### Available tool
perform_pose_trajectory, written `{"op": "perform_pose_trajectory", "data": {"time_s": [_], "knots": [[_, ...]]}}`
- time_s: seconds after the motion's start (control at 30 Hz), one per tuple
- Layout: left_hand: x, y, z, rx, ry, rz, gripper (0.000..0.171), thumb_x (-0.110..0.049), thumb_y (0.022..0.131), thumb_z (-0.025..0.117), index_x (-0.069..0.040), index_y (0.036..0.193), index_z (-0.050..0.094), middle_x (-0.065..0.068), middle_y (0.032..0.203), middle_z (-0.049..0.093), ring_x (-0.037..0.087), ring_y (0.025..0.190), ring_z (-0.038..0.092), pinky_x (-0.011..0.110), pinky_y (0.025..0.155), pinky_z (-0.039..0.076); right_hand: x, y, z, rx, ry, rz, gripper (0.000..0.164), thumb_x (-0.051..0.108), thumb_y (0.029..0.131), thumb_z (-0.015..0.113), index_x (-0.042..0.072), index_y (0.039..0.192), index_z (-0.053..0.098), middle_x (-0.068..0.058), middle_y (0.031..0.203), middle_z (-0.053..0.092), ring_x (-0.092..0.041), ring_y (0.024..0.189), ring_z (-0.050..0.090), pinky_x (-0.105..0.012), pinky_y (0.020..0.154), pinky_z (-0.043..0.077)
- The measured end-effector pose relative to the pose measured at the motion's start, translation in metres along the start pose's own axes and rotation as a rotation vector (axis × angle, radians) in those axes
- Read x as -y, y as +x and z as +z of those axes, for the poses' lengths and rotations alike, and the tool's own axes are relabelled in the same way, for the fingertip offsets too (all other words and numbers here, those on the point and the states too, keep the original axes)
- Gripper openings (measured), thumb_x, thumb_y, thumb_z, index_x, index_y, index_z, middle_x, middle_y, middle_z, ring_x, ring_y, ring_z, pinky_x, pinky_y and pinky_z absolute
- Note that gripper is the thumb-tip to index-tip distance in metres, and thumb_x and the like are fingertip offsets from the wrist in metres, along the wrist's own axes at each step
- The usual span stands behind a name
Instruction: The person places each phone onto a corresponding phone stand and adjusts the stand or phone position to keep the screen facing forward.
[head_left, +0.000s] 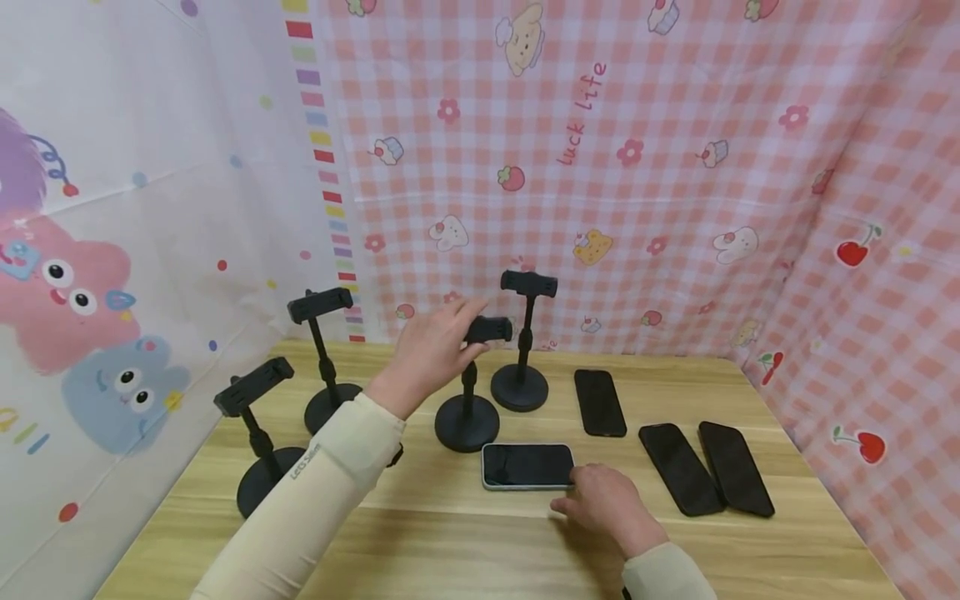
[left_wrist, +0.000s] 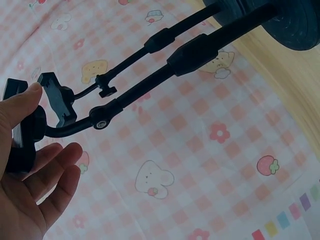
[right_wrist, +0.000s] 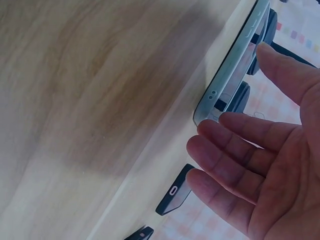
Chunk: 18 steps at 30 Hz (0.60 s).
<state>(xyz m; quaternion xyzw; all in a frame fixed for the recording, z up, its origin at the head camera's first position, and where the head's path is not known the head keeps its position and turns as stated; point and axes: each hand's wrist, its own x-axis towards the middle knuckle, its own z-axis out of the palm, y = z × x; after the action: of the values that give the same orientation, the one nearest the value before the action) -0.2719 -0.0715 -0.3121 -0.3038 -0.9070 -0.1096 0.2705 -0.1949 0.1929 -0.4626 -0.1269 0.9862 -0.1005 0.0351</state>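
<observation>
My left hand (head_left: 429, 354) holds the clamp head of a black phone stand (head_left: 467, 423), which stands upright on its round base. In the left wrist view the thumb (left_wrist: 31, 95) presses on the clamp, while several fingers hang loosely below it. A light-framed phone (head_left: 528, 464) lies screen up, lengthwise across the table, just in front of that stand. At the phone's right end is my right hand (head_left: 606, 502); the right wrist view has its relaxed fingertips (right_wrist: 207, 129) right at the phone's corner and the thumb beside its long edge.
Another black stand (head_left: 519, 387) is right behind the held one. Two more stands, a rear one (head_left: 330, 404) and a front one (head_left: 258, 475), are on the left. Three dark phones (head_left: 600, 402) lie on the right of the wooden table (head_left: 450, 550). Patterned cloth (head_left: 645, 192) hangs behind.
</observation>
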Motion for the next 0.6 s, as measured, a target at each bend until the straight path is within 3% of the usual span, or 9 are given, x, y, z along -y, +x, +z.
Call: {"op": "perform_pose_trajectory", "data": {"time_s": [0.33, 0.6], "knots": [[0.0037, -0.0056, -0.0048, 0.013, 0.000, -0.024, 0.064, -0.033, 0.088, 0.077, -0.010, 0.142, 0.050, 0.011, 0.121, 0.067, 0.021, 0.073, 0.066, 0.033, 0.055, 0.051, -0.0014, 0.0051, -0.0001, 0.001, -0.021, 0.000, 0.039, 0.039, 0.081, 0.080, 0.003, 0.087, 0.067, -0.012, 0.083, 0.067, -0.032, 0.080, 0.065, -0.049, 0.074, 0.052], [0.0037, -0.0092, 0.0002, -0.037, 0.082, -0.014, 0.043, -0.032, 0.089, 0.076, -0.008, 0.122, 0.062, 0.007, 0.085, 0.070, 0.017, 0.056, 0.058, 0.031, 0.047, 0.046, 0.0011, 0.0059, 0.0008, -0.001, -0.020, -0.009, 0.041, 0.040, 0.081, 0.080, 0.002, 0.090, 0.069, -0.014, 0.088, 0.069, -0.033, 0.083, 0.065, -0.050, 0.076, 0.052]]}}
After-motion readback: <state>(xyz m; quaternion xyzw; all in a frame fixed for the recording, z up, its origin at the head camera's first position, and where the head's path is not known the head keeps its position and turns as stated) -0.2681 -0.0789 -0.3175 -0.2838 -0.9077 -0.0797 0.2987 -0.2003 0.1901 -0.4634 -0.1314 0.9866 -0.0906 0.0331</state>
